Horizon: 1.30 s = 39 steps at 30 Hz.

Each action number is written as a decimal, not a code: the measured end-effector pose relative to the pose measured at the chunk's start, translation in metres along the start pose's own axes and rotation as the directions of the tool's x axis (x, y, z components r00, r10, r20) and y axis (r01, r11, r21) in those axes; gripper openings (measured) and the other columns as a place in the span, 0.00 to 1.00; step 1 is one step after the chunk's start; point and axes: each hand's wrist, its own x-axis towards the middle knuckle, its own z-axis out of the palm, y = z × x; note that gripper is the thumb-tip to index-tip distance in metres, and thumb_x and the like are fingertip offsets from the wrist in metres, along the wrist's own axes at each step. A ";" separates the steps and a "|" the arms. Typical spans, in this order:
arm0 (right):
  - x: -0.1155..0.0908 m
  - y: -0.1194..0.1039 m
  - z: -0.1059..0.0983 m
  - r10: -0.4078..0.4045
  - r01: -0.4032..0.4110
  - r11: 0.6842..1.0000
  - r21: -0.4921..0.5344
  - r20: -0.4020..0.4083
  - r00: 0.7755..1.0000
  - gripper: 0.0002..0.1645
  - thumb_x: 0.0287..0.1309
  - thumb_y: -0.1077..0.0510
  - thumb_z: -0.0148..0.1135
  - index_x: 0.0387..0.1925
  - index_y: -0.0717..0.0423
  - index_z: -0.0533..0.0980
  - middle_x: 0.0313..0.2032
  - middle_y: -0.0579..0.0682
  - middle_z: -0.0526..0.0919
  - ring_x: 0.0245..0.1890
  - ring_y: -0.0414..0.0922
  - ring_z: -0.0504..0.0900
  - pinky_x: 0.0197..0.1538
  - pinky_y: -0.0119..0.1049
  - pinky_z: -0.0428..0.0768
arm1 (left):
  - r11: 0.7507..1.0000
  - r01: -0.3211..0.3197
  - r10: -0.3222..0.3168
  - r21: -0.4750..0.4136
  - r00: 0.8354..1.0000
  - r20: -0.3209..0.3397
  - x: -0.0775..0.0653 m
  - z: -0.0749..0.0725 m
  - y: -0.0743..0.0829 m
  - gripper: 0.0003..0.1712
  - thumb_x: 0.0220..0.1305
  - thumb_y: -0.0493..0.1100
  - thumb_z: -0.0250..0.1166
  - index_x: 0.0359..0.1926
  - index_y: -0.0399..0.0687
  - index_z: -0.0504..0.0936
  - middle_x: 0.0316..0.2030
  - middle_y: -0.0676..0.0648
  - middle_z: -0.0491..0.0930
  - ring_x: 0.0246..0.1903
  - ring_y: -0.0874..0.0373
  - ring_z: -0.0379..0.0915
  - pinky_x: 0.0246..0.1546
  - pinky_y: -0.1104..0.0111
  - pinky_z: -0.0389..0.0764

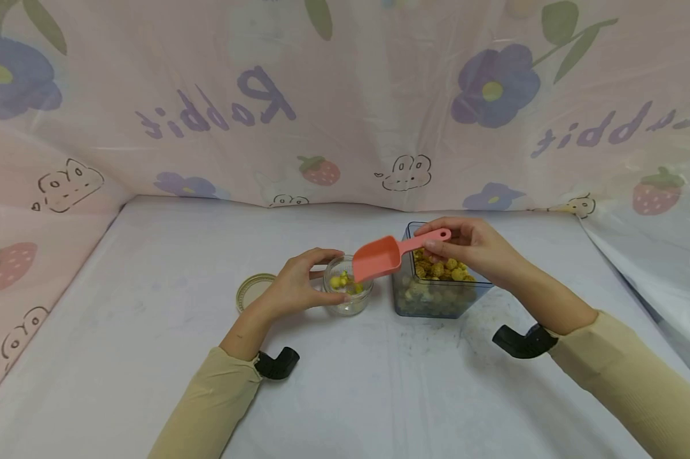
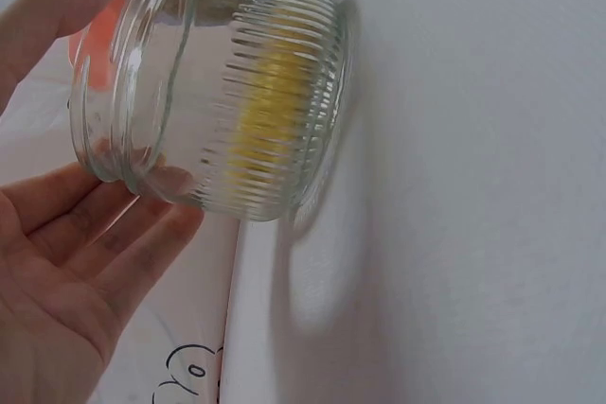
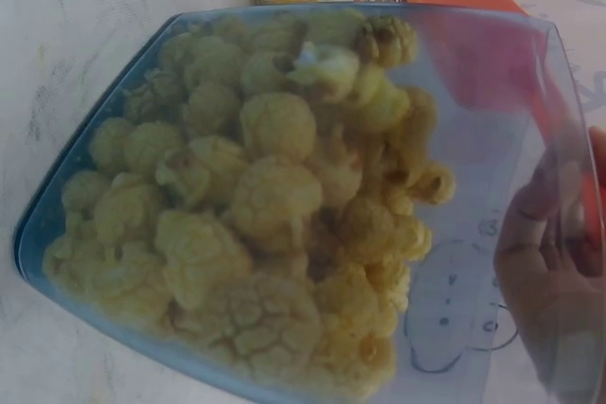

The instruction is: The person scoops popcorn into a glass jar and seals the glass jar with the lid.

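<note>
My left hand (image 1: 293,280) holds a clear ribbed glass jar (image 1: 347,308) between thumb and fingers, the jar upright on the table. Yellow popcorn lies in the bottom of the jar (image 2: 208,92), as the left wrist view shows. With thumb and fingertips, my right hand (image 1: 473,245) pinches the handle of a pink scoop (image 1: 379,256). The scoop's bowl tilts down toward the jar's mouth, and no popcorn shows in it. Beneath the right hand stands a clear square container (image 1: 431,305), holding plenty of popcorn (image 3: 256,186).
A round lid (image 1: 251,290) with a gold rim lies to the left of the jar, partly behind the left hand. White cloth (image 1: 150,357) covers the table. A printed curtain (image 1: 345,115) hangs along the back and both sides.
</note>
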 end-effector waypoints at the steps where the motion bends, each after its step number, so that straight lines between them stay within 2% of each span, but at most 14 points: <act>1: 0.000 0.000 0.000 -0.001 0.001 1.000 -0.003 -0.001 1.000 0.20 0.65 0.60 0.58 0.54 0.68 0.73 0.33 0.50 0.82 0.32 0.43 0.79 0.35 0.32 0.80 | 1.000 -0.001 0.001 0.003 1.000 0.000 0.000 0.000 0.000 0.40 0.45 0.38 0.78 0.60 0.34 0.72 0.58 0.40 0.74 0.60 0.48 0.70 0.57 0.64 0.77; 7: -0.003 0.003 -0.003 -0.010 0.010 1.000 0.015 -0.012 1.000 0.19 0.65 0.61 0.57 0.54 0.67 0.73 0.34 0.48 0.83 0.33 0.42 0.80 0.35 0.31 0.81 | 1.000 0.004 -0.004 0.003 1.000 0.007 0.001 0.001 0.000 0.40 0.45 0.39 0.78 0.61 0.36 0.72 0.59 0.40 0.74 0.60 0.47 0.69 0.57 0.64 0.77; 11: -0.005 0.008 -0.004 -0.023 0.024 0.999 0.036 -0.025 0.999 0.16 0.65 0.60 0.58 0.52 0.63 0.75 0.35 0.48 0.84 0.32 0.41 0.80 0.35 0.31 0.80 | 1.000 0.008 -0.008 0.012 1.000 0.010 0.000 0.001 0.001 0.40 0.45 0.38 0.77 0.61 0.35 0.71 0.59 0.39 0.73 0.60 0.47 0.69 0.58 0.63 0.77; 16: -0.010 0.012 -0.006 -0.080 0.082 0.994 0.076 -0.036 0.996 0.13 0.65 0.61 0.57 0.50 0.56 0.78 0.33 0.49 0.83 0.30 0.43 0.77 0.32 0.32 0.77 | 0.999 0.013 -0.014 0.041 1.000 0.014 -0.001 0.002 0.002 0.41 0.46 0.39 0.77 0.62 0.36 0.71 0.60 0.40 0.73 0.61 0.49 0.68 0.59 0.63 0.76; 20: -0.016 0.014 -0.008 -0.121 0.132 0.982 0.138 -0.083 0.989 0.12 0.65 0.62 0.57 0.49 0.53 0.79 0.32 0.46 0.81 0.30 0.42 0.77 0.32 0.31 0.77 | 0.998 0.007 -0.008 0.061 1.000 0.012 -0.002 0.001 0.002 0.41 0.47 0.40 0.77 0.62 0.37 0.70 0.60 0.41 0.73 0.61 0.50 0.68 0.59 0.63 0.75; 24: -0.020 0.015 -0.010 -0.160 0.182 0.960 0.211 -0.119 0.980 0.12 0.66 0.64 0.56 0.49 0.54 0.79 0.33 0.44 0.81 0.30 0.40 0.76 0.33 0.30 0.78 | 0.998 -0.001 -0.001 0.064 1.000 0.018 -0.003 0.001 0.002 0.41 0.47 0.40 0.77 0.62 0.37 0.70 0.60 0.41 0.72 0.61 0.50 0.68 0.59 0.63 0.75; 28: -0.023 0.017 -0.011 -0.198 0.230 0.923 0.308 -0.132 0.971 0.13 0.66 0.67 0.53 0.49 0.57 0.78 0.32 0.45 0.82 0.31 0.40 0.76 0.35 0.28 0.79 | 0.996 -0.014 0.011 0.090 1.000 0.028 -0.003 0.000 0.005 0.41 0.48 0.41 0.76 0.63 0.38 0.69 0.60 0.42 0.72 0.61 0.50 0.68 0.60 0.63 0.75; 34: -0.030 0.021 -0.015 -0.234 0.289 0.866 0.408 -0.180 0.955 0.14 0.67 0.68 0.50 0.49 0.58 0.78 0.33 0.46 0.82 0.31 0.39 0.77 0.36 0.25 0.79 | 0.984 -0.048 0.038 0.171 0.997 0.061 -0.003 -0.002 0.010 0.41 0.52 0.44 0.74 0.64 0.35 0.67 0.61 0.39 0.71 0.60 0.46 0.68 0.61 0.57 0.74; 39: -0.035 0.024 -0.019 -0.257 0.322 0.831 0.453 -0.201 0.945 0.15 0.67 0.70 0.48 0.50 0.62 0.78 0.34 0.48 0.81 0.33 0.39 0.78 0.36 0.26 0.79 | 0.963 -0.038 0.021 0.267 0.997 0.069 -0.004 -0.005 0.016 0.44 0.52 0.48 0.73 0.66 0.37 0.65 0.63 0.40 0.70 0.61 0.45 0.66 0.62 0.52 0.70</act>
